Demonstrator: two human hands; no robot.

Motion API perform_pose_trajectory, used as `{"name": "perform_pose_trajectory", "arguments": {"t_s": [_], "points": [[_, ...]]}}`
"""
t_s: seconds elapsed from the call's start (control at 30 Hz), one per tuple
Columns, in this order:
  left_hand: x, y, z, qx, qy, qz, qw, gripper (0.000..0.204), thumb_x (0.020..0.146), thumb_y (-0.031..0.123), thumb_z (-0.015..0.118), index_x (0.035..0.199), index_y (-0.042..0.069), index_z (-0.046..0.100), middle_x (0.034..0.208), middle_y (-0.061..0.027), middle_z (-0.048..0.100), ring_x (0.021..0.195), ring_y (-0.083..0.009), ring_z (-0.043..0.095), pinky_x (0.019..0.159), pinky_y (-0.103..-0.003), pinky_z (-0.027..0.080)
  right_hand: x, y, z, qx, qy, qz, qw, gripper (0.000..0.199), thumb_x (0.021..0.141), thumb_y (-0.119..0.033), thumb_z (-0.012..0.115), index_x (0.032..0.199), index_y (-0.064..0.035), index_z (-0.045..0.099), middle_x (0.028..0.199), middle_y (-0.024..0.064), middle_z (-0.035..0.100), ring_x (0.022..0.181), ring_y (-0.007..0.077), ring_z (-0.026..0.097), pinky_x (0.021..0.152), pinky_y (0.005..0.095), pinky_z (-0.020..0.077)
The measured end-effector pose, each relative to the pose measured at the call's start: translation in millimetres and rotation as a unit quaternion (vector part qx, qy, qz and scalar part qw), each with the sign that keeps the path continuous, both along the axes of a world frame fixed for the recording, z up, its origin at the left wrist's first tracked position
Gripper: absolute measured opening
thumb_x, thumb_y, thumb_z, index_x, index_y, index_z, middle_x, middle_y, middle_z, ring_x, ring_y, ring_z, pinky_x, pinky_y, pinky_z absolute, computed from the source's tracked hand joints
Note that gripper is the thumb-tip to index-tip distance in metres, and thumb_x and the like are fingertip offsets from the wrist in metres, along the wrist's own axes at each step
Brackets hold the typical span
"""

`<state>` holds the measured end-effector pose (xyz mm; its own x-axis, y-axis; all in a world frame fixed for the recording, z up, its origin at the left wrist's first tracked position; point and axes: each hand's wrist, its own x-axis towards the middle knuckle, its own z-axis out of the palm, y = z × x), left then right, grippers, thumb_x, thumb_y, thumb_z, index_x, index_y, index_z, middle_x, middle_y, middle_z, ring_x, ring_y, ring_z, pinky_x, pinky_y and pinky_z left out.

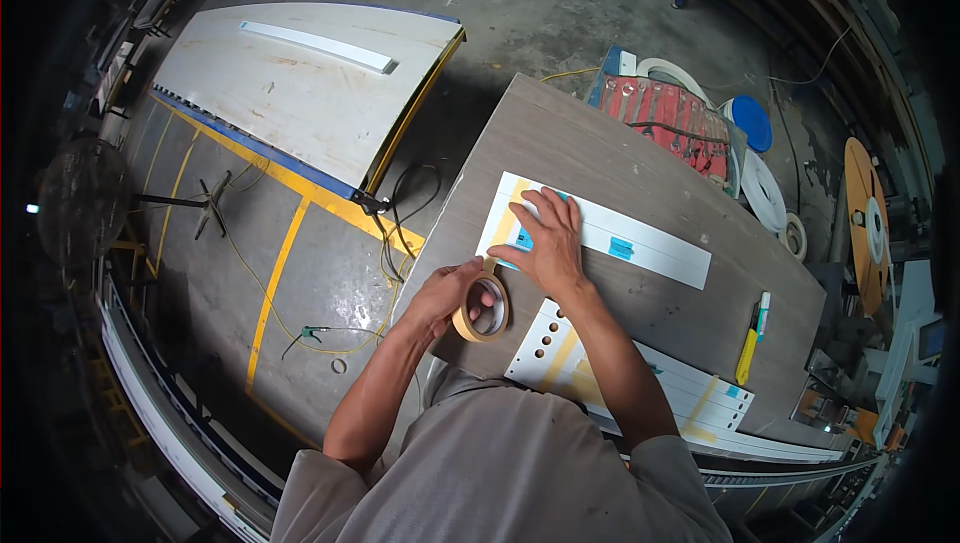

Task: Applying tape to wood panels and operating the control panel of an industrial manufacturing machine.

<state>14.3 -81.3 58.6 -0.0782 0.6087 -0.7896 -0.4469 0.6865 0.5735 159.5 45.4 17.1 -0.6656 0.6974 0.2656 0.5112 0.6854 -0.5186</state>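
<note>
My left hand (447,295) is closed on a roll of masking tape (466,327), with fingers through its core. From the roll, a tape end reaches the near left corner of a white panel (665,258) on the brown tabletop (660,318). A yellowish tape strip (508,213) crosses the panel's left end. Over that end my right hand (552,251) lies with fingers spread, partly covering a blue label. Another blue label (621,247) is farther right on the panel.
Nearer my body lies a second white panel (705,405) with holes and tape strips. A yellow cutter (746,356) and a marker (764,313) rest to the right. Beyond the table's far edge is a red tool roll (665,118). Another table (300,93) stands far left.
</note>
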Motion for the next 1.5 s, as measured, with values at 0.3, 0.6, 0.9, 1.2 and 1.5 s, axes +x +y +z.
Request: {"name": "perform_pose_trajectory", "arguments": {"t_s": [0.3, 0.6, 0.9, 1.2, 1.5], "points": [[-19, 21, -5, -0.103, 0.022, -0.092, 0.990, 0.026, 0.088, 0.026, 0.063, 0.096, 0.001, 0.064, 0.070, -0.0072, 0.064, 0.047, -0.0134, 0.055, 0.043, -0.026, 0.045, 2, -3, 5, -0.025, 0.006, -0.002, 1.000, 0.070, 0.064, -0.045, 0.083, 0.118, -0.0052, 0.064, 0.130, 0.0113, 0.052, 0.132, 0.0314, 0.037, 0.113, 0.0524, 0.0196], [-10, 25, 1, -0.070, 0.155, -0.103, 0.980, 0.022, 0.081, 0.025, 0.068, 0.084, 0.003, 0.070, 0.068, -0.0060, 0.065, 0.054, -0.0130, 0.061, 0.051, -0.026, 0.049, 1, -6, 2, -0.039, 0.012, -0.001, 0.999, 0.075, 0.060, -0.039, 0.085, 0.120, -0.0028, 0.059, 0.132, 0.0130, 0.048, 0.132, 0.0336, 0.036, 0.112, 0.0581, 0.0173], [21, 34, 9, -0.029, 0.596, -0.271, 0.756, 0.018, 0.074, 0.024, 0.065, 0.082, 0.012, 0.077, 0.077, -0.0170, 0.070, 0.072, -0.0341, 0.068, 0.068, -0.041, 0.056, 0, -7, 0, -0.038, 0.006, -0.003, 0.999, 0.075, 0.062, -0.035, 0.085, 0.123, -0.0021, 0.056, 0.133, 0.0142, 0.047, 0.134, 0.0350, 0.035, 0.111, 0.0616, 0.0164], [73, 29, 39, 0.078, 0.642, -0.303, 0.700, 0.015, 0.076, 0.022, 0.064, 0.080, 0.012, 0.075, 0.069, -0.0164, 0.067, 0.062, -0.0352, 0.065, 0.062, -0.044, 0.053, -3, -11, -10, 0.007, -0.025, -0.021, 0.999, 0.077, 0.059, -0.039, 0.084, 0.124, -0.0053, 0.057, 0.135, 0.0126, 0.046, 0.135, 0.0336, 0.033, 0.112, 0.0605, 0.0143], [50, -35, 43, 0.094, 0.488, -0.292, 0.817, 0.063, 0.075, 0.028, 0.071, 0.128, -0.003, 0.055, 0.076, -0.0208, 0.068, 0.065, -0.0269, 0.068, 0.068, -0.037, 0.052, 2, -2, 6, -0.010, -0.016, -0.006, 1.000, 0.098, 0.054, -0.058, 0.084, 0.127, -0.0006, 0.053, 0.136, 0.0149, 0.045, 0.132, 0.0337, 0.035, 0.110, 0.0575, 0.0174]]}}
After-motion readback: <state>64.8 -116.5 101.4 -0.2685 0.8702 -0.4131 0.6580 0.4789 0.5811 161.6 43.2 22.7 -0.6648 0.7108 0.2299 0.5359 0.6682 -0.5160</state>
